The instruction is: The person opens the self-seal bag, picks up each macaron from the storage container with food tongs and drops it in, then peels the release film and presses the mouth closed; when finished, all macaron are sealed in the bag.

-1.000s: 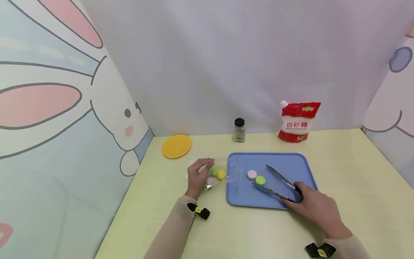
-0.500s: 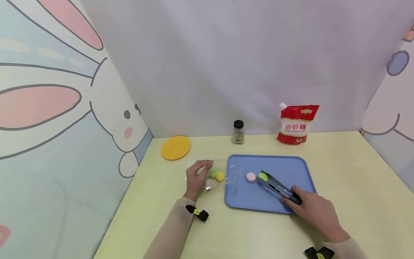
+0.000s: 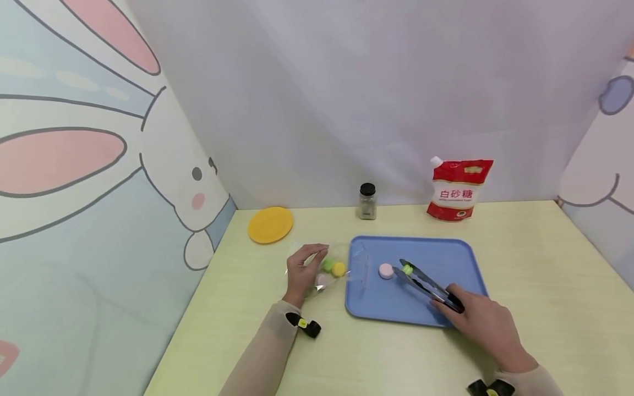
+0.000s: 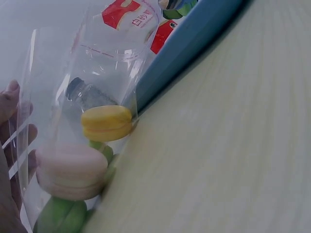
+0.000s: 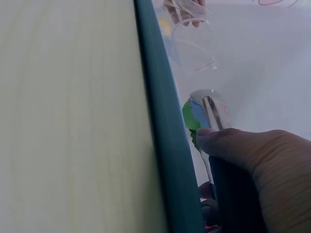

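My left hand (image 3: 301, 274) pinches the upper edge of a clear plastic bag (image 3: 358, 264), whose mouth reaches over the left side of the blue tray (image 3: 446, 250). Inside the bag lie a yellow macaron (image 4: 107, 122), a pink macaron (image 4: 72, 171) and green ones (image 4: 62, 214). My right hand (image 3: 482, 324) grips metal tongs (image 3: 430, 287) with black handles. Between the tong tips, a green macaron (image 3: 407, 269) is held on edge over the tray. Just left of the tips, a pale pink macaron (image 3: 386, 270) lies on the tray. The right wrist view shows the tongs' handle under my thumb.
A yellow plate (image 3: 270, 225) lies at the back left of the table. A small black-capped jar (image 3: 367, 201) stands at the back, and a red and white sugar pouch (image 3: 459, 190) stands to its right. Walls rise behind and at both sides.
The tongs, spread apart around the green macaron a second ago, have closed on it. The macaron has turned on edge and shifted slightly right. My left hand and the bag stay put.
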The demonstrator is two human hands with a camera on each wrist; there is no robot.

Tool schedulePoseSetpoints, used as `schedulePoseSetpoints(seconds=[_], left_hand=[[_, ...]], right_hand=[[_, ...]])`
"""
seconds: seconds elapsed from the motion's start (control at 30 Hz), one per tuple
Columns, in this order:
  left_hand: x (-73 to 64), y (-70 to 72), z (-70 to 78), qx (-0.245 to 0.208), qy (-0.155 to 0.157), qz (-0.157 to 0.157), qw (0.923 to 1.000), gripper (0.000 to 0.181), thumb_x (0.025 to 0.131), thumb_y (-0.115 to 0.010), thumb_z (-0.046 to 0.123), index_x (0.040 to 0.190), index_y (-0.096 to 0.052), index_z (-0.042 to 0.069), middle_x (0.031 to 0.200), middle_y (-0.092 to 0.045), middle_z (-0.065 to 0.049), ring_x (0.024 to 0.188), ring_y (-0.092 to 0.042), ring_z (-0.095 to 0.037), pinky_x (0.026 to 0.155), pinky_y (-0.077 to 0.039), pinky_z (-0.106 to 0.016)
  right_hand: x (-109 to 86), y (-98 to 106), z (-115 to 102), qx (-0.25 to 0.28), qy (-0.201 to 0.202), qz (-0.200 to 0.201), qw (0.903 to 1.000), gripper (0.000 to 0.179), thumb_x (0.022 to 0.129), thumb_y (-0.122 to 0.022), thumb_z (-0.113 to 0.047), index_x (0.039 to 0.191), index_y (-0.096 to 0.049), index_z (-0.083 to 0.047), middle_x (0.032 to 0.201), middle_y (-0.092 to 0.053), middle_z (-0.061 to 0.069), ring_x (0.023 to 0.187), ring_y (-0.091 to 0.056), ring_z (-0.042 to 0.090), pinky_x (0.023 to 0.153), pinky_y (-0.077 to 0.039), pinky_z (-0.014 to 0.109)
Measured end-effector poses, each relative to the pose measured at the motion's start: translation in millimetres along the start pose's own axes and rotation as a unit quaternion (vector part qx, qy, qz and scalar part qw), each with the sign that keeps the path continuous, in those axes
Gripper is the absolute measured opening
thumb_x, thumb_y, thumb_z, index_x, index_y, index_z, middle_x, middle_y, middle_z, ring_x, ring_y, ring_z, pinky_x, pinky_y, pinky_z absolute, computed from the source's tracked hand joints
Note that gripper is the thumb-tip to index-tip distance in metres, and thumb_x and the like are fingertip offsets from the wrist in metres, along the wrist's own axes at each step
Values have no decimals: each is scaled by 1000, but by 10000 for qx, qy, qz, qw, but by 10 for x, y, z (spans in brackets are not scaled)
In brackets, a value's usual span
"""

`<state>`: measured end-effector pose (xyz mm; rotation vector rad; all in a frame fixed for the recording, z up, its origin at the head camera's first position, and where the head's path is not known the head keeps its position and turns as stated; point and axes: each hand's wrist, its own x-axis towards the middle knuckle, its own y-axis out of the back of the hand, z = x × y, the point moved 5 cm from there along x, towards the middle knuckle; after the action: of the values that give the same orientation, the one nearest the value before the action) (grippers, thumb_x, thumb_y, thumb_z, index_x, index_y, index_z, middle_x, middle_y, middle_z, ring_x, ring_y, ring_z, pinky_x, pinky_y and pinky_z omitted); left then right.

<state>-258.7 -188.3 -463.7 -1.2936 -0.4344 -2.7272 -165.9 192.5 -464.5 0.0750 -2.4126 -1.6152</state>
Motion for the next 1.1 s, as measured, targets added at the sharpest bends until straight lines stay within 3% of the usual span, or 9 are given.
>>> schedulePoseSetpoints(seconds=[0.33,0.47,0.63,1.1], left_hand=[[42,-3,-4,25,-70,81,9999,19,82,-75,-14,98,-76,-3,97,-75,-17,90,-72,-28,86,-59,-31],[30,-21,6,74,-111,77,9999,18,82,-74,-15,97,-75,-6,95,-74,-19,88,-72,-30,85,-59,-31],[-12,-13,-5,165,-14,84,9998,19,85,-76,-7,101,-77,3,99,-76,-11,91,-72,-23,86,-59,-30],[-16,-22,6,-56,66,-10,10000,17,88,-76,0,104,-77,6,102,-76,-7,95,-72,-22,88,-58,-34]], right_hand=[[32,69,-117,101,172,209,9996,34,89,-70,-57,90,-55,-26,54,-36,-10,46,-36,9,39,-25,28],[48,111,-269,55,671,454,9967,35,86,-76,-53,84,-52,-27,54,-32,-15,44,-31,4,39,-23,24],[139,123,-485,-17,1297,637,9895,38,82,-81,-48,81,-49,-27,54,-26,-16,44,-24,1,41,-18,21],[666,-117,-837,-99,1581,-220,9871,32,87,-73,-56,88,-55,-29,55,-36,-11,47,-32,6,41,-21,25]])
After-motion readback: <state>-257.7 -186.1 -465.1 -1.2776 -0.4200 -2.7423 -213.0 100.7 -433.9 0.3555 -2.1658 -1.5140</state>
